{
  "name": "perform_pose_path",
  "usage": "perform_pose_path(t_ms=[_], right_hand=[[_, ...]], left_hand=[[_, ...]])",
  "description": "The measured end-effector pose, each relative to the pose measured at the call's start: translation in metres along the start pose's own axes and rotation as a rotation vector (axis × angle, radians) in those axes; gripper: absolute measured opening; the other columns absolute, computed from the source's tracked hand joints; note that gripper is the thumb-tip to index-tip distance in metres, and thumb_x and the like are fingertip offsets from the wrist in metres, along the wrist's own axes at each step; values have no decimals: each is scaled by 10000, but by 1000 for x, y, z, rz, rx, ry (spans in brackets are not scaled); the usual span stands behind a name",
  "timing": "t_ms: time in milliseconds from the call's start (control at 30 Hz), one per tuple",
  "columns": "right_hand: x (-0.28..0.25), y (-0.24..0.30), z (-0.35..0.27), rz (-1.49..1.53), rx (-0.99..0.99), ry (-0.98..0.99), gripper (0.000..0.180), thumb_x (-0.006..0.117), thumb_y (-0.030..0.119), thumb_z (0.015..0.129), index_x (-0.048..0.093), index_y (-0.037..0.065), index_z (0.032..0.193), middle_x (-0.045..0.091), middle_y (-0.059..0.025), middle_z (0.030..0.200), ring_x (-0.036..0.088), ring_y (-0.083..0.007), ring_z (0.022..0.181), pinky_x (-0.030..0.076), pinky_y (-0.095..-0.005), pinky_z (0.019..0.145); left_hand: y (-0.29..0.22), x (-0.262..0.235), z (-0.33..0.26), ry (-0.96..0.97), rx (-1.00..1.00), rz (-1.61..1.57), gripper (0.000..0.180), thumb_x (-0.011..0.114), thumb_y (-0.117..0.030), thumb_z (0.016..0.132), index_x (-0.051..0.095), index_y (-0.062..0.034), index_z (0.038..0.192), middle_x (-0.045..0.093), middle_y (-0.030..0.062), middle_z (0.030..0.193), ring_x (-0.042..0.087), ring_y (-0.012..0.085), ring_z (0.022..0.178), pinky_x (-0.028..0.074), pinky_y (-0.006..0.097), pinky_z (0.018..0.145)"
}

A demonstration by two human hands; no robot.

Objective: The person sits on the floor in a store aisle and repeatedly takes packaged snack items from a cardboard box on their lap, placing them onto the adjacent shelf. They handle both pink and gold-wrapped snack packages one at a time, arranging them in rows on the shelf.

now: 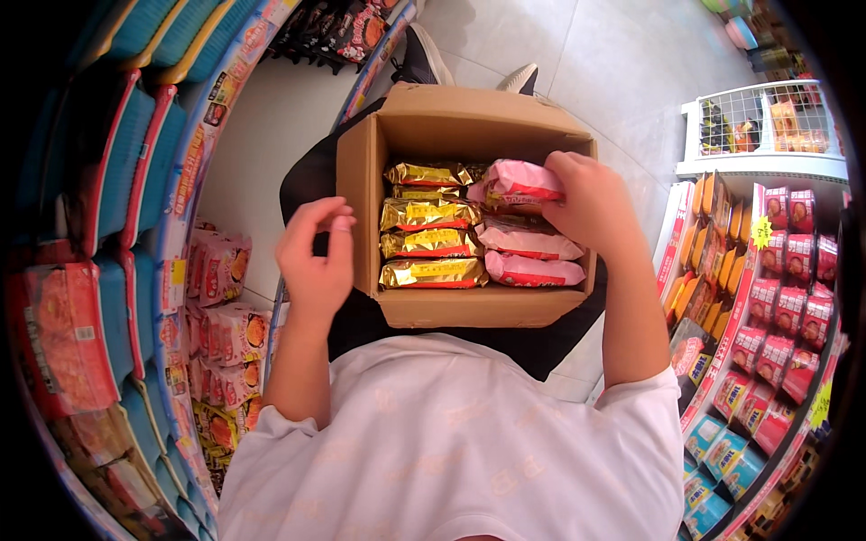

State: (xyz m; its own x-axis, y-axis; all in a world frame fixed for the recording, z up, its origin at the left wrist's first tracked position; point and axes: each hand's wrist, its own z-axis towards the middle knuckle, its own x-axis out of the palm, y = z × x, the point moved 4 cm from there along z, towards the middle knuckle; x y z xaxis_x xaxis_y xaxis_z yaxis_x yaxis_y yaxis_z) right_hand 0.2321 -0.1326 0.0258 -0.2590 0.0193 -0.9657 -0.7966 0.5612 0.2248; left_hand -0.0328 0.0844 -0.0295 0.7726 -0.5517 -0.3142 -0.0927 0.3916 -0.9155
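An open cardboard box (361,207) rests on my lap, with gold packets (433,243) stacked along its left side and pink packets (534,270) along its right. My right hand (595,207) reaches over the box's right wall. Its fingers are closed on the right end of a pink and red packet (519,183), which sits tilted above the other pink ones. Just outside the box's left wall, my left hand (311,257) hangs with loosely curled fingers. A gap shows between its thumb and fingers, and nothing is in it.
Shelves with blue trays (113,162) and hanging pink bags (230,338) rise close on my left. To the right stands a shelf of red packaged cups (785,298) and blue cups (722,451), with a white wire basket (767,126) beyond. Grey tiled floor (622,72) lies ahead.
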Motion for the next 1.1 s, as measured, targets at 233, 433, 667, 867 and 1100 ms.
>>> perform_pose_path(t_ms=[233,433,667,867,1100], right_hand=[[-68,64,-21,163,-242,-281,368,763,51,664,650,43,1014,660,-134,918,661,-376,857,550,-444,756],[-55,113,-29,203,-378,-294,332,806,89,644,624,74,921,638,-81,860,665,-308,825,543,-432,734],[-28,115,-30,219,-378,-257,319,831,121,676,655,68,937,669,-69,886,667,-293,846,541,-401,741],[-3,72,-50,723,23,-468,303,818,197,840,708,1,1044,731,-166,990,709,-318,897,557,-371,800],[50,73,-65,1249,300,-428,229,690,146,965,719,-30,1109,744,-122,923,692,-175,832,533,-306,765]], left_hand=[[-71,24,10,117,352,33,401,736,-86,884,639,61,1245,662,221,1241,656,339,1132,526,392,977],[-87,32,3,116,265,-215,607,781,-322,893,589,72,1313,623,216,1290,635,317,1165,497,386,1013],[-72,40,-11,108,-123,-314,228,643,-120,1015,668,46,1168,703,113,1106,660,152,1020,519,288,900],[-71,43,-9,108,-109,-324,212,590,-114,1042,679,52,1141,712,104,1072,659,136,985,516,267,859],[-78,46,-5,122,-70,-244,228,582,-116,1044,694,59,1137,719,109,1051,660,138,968,509,263,850]])
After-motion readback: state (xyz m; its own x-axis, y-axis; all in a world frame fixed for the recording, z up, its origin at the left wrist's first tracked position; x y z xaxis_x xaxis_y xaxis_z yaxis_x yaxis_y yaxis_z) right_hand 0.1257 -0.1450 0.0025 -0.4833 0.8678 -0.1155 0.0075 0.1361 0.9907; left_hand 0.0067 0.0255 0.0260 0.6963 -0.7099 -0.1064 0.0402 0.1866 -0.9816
